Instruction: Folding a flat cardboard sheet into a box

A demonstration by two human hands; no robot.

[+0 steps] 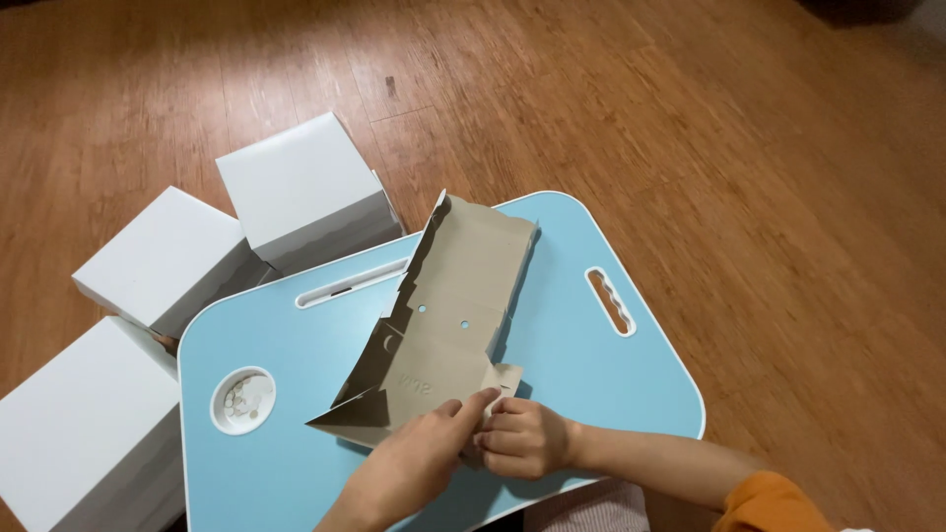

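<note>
A flat, unfolded brown cardboard box blank (448,305) lies partly raised on a small light-blue lap table (572,345). Both hands work at its near end. My left hand (414,463) presses its fingers on the near flap, index finger stretched toward a small tab (505,379). My right hand (522,438) is curled around the blank's near right corner, pinching the edge under that tab. The far end of the blank tilts up toward the table's back edge.
Three closed white boxes (305,187), (168,256), (89,424) stand on the wooden floor (739,148) left of the table. The table has a round cup recess (242,400), a long slot (350,284) and a handle cutout (611,301).
</note>
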